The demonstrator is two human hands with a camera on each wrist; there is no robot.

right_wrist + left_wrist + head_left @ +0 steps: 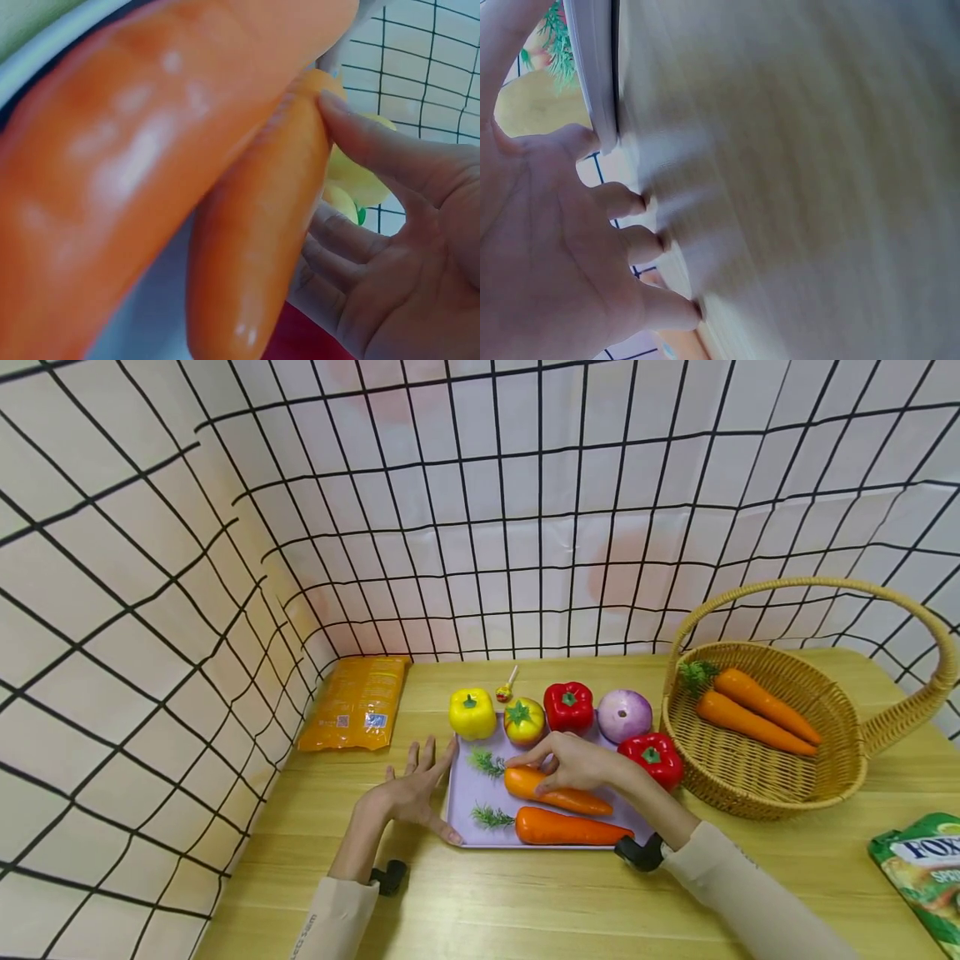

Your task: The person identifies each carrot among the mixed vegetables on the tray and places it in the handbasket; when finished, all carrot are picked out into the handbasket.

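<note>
Orange packet, yellow lollipop, green bag

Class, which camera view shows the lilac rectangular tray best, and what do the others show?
The head view, because most of the lilac rectangular tray appears from above. The left wrist view shows just an edge; the right wrist view, only parts around tapered orange carrots.

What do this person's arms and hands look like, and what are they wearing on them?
These are human arms, not robotic ones. The left sleeve and right sleeve are long and beige; small dark lettering marks the left one. Each wrist has a small black device, left and right. The left hand and right hand are ungloved.
</note>
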